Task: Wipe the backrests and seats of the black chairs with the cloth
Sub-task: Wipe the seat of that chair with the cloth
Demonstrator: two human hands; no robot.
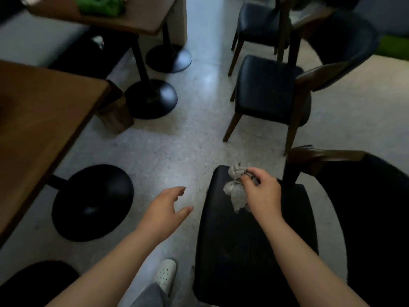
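Observation:
Directly below me is a black chair with a padded seat (243,247) and a dark curved backrest (376,218) on its right. A crumpled grey cloth (235,191) lies on the far part of that seat, and my right hand (262,189) grips it from above. My left hand (164,210) hovers over the floor to the left of the seat, fingers spread and holding nothing. A second black chair (265,94) stands farther ahead, and a third (259,23) behind it.
Two wooden tables, one at the left (39,120) and one at the top (124,18), stand on black round bases (93,202) (152,98). My white shoe (166,273) is beside the near chair. Pale floor runs between tables and chairs.

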